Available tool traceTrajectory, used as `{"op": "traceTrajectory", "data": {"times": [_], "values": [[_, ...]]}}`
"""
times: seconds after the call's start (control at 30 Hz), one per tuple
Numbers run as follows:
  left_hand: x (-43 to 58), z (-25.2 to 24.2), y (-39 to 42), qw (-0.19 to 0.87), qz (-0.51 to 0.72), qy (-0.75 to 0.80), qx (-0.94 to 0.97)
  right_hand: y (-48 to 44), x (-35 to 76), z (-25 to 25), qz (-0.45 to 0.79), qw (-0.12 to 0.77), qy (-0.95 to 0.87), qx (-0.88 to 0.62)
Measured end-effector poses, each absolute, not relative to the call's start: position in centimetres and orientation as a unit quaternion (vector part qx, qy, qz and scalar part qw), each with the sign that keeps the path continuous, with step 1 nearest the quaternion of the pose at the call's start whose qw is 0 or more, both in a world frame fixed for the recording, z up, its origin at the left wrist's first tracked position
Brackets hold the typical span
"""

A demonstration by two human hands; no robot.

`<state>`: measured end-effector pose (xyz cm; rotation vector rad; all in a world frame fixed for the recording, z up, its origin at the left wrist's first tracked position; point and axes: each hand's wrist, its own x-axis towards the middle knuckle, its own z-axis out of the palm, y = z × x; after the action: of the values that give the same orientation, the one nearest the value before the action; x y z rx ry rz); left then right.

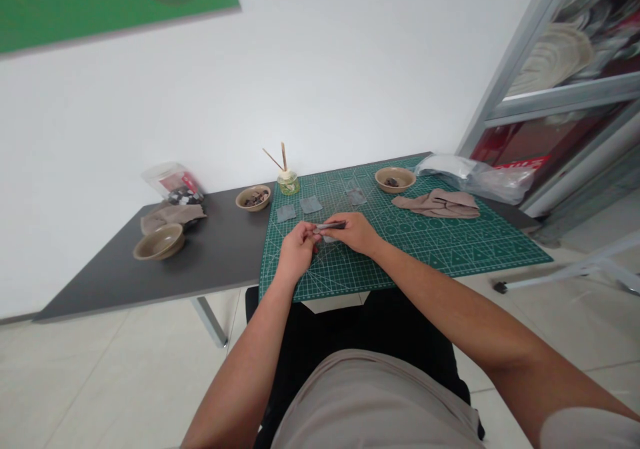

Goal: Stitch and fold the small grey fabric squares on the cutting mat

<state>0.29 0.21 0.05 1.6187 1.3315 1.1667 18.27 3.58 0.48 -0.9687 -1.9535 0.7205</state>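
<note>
My right hand [354, 231] is shut on a slim dark hand tool [331, 226], held level above a green cutting mat [425, 256]. Its tip reaches the fingertips of my left hand [297, 249]. Those fingers are curled, and whether they pinch anything is hidden. A small pale translucent piece [329, 239] shows just below the tool. Several clear square sheets, one [311, 204] among them, lie on the mat beyond my hands.
On the mat stand a tan bowl [395, 179] holding dark pieces and a beige cloth [435, 204]. A glass jar with sticks [289, 182], another filled bowl [253, 197] and a shallow bowl [159, 241] stand on the dark grey table [215, 262]. A plastic bag [475, 177] lies behind.
</note>
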Motion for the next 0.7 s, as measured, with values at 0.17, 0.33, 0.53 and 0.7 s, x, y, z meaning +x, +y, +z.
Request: {"op": "traceTrajectory", "data": {"times": [0.17,0.33,0.53,0.7], "values": [[0.26,-0.24,0.34,0.368,0.454,0.520,0.624,3.36,18.26,0.70,0.263,0.410,-0.776,-0.400],[0.18,-0.46,0.47,0.375,0.453,0.512,0.627,3.53,18.19,0.47,0.255,0.418,-0.785,-0.380],[0.21,-0.51,0.43,0.367,0.455,0.518,0.625,3.63,18.25,0.30,0.261,0.414,-0.792,-0.366],[0.29,-0.32,0.29,0.368,0.461,0.511,0.625,3.39,18.30,0.61,0.261,0.415,-0.784,-0.381]]}}
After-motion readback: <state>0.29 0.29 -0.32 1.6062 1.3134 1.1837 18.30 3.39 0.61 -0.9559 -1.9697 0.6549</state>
